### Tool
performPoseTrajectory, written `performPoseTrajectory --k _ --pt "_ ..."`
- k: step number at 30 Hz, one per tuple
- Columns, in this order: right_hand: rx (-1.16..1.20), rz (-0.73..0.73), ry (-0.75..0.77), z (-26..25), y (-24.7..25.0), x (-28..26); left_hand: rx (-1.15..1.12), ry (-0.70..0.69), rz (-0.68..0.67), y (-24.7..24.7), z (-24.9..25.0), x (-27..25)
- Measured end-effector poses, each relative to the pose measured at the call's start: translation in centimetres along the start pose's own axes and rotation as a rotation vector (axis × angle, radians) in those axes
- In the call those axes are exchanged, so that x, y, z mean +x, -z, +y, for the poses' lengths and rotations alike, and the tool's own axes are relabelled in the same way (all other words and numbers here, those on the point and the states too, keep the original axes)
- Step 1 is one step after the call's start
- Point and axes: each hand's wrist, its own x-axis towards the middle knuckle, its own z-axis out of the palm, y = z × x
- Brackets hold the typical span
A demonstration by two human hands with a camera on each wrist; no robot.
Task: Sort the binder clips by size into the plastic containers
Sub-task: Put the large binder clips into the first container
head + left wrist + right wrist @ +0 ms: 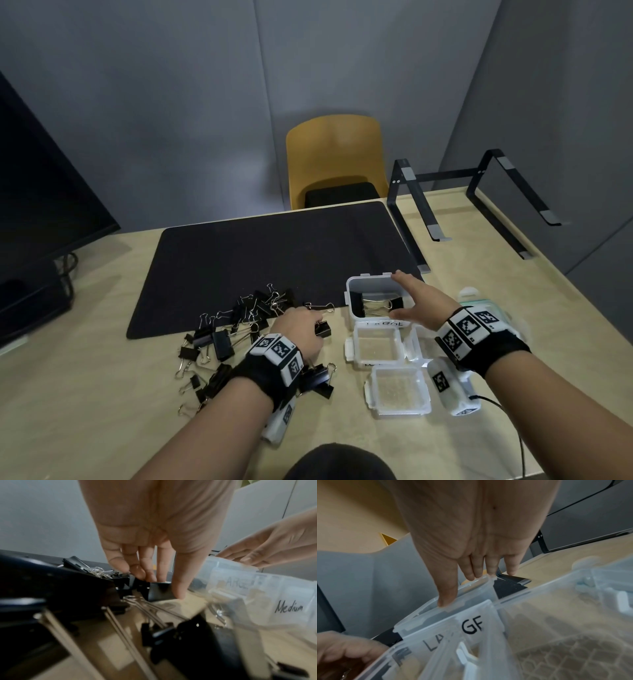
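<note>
Plainly, containers (289, 601) read "Medium" and "LARGE" (453, 635).

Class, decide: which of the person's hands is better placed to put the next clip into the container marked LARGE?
Left. The left hand already pinches a black binder clip beside the pile, while the right hand steadies the LARGE container.

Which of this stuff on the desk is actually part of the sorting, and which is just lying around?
Part of the job:
binder clips
Large container
Medium container
third container
clip in left hand

Just lying about:
black mat
laptop stand
monitor
yellow chair
</note>
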Motion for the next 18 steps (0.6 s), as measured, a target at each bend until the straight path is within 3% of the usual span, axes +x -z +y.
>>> performPoseTrajectory --k 8,18 --pt "0.027 -0.007 0.004 0.7 -0.2 0.2 -0.024 0.053 -0.031 -0.2 0.6 0.8" --pt "0.037 -0.005 0.023 1.2 -0.2 0.3 -0.341 0.035 0.066 2.3 2.3 -0.5"
